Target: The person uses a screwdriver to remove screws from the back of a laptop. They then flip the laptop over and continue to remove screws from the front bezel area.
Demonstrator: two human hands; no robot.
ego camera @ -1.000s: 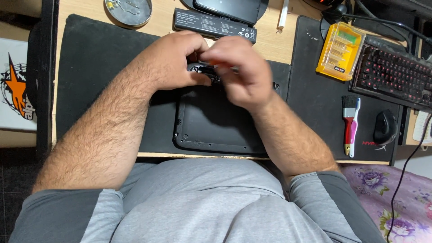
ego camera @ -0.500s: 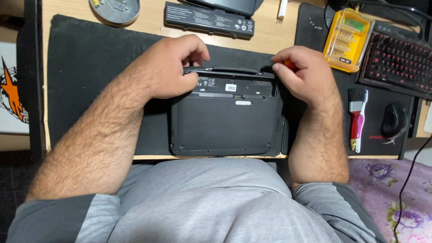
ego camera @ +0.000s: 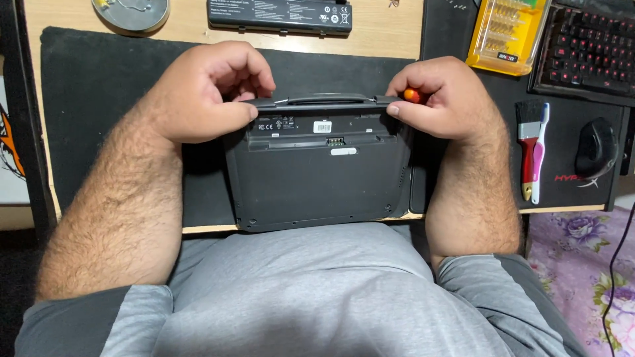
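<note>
From the head view, your left hand (ego camera: 202, 92) and right hand (ego camera: 443, 99) each curled closed on a far corner of the upturned black laptop (ego camera: 321, 168), lying on the dark desk mat (ego camera: 99, 79); an orange-tipped tool (ego camera: 411, 96) sat inside the right fist.

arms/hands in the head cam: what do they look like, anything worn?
Two bare hands, left hand and right hand, no gloves, rings or watch visible. Forearms bare and hairy. Grey short sleeves with darker grey outer panels end near the elbows.
</note>
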